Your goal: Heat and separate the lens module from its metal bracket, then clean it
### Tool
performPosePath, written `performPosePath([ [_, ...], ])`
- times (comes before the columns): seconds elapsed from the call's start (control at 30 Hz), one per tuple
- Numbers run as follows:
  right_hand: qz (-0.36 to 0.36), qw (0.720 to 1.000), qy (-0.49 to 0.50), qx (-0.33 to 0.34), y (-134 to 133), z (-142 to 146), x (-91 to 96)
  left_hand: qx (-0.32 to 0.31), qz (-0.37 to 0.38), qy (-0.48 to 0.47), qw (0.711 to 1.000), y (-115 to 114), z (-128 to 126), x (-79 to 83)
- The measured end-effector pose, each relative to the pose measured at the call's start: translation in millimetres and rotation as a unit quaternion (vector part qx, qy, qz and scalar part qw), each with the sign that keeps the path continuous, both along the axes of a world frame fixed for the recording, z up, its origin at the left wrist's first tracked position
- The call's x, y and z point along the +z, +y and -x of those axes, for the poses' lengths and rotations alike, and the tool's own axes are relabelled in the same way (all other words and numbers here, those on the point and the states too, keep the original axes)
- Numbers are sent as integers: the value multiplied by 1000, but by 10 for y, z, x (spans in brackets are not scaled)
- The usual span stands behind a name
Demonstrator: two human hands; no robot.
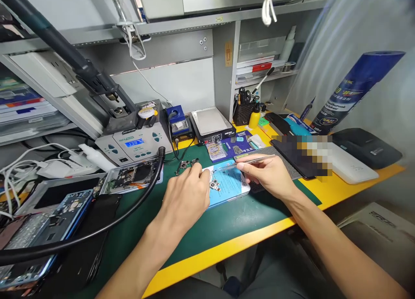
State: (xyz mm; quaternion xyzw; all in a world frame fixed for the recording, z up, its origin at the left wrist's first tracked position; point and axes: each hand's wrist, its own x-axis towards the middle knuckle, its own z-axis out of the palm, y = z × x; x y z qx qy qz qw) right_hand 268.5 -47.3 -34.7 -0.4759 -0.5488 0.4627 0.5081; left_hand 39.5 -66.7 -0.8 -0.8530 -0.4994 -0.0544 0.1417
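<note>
My right hand [266, 173] pinches thin metal tweezers [257, 159] between thumb and fingers, their tips pointing left over a light-blue printed pad [231, 182]. At the pad's left edge is my left hand [188, 191], its fingers curled in; whatever they hold is hidden behind the knuckles. A small phone camera module [214, 185] lies on the pad just below the tweezer tips and right of my left fingers. More small dark camera parts [184, 165] lie on the green mat [227, 225] behind my left hand.
A rework station [136, 139] with a black hose [139, 208] stands left, near opened phones [69, 221]. Behind are a heating plate [212, 123] and a yellow bottle [255, 116]. A black phone [293, 158] and a tall blue spray can [356, 91] stand at right.
</note>
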Motion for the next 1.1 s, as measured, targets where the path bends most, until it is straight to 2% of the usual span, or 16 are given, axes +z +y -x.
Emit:
performPosePath([
  [0.2, -17, 1000, 24, -6, -5, -21, 19, -3, -16, 6, 1000, 30, 15, -31],
  [0.37, -23, 999, 20, -7, 12, -36, -38, -10, -42, -20, 999, 41, 3, -18],
  [0.53, -29, 999, 15, -20, 29, -37, -65, -19, -58, -51, 997, 51, 5, -83],
  [0.83, -30, 999, 29, -31, 21, -31, -6, -31, -38, -70, 996, 95, 64, -151],
  [1.1, -39, 999, 27, -21, 26, -34, -45, -34, -45, -115, 992, 102, 88, -193],
])
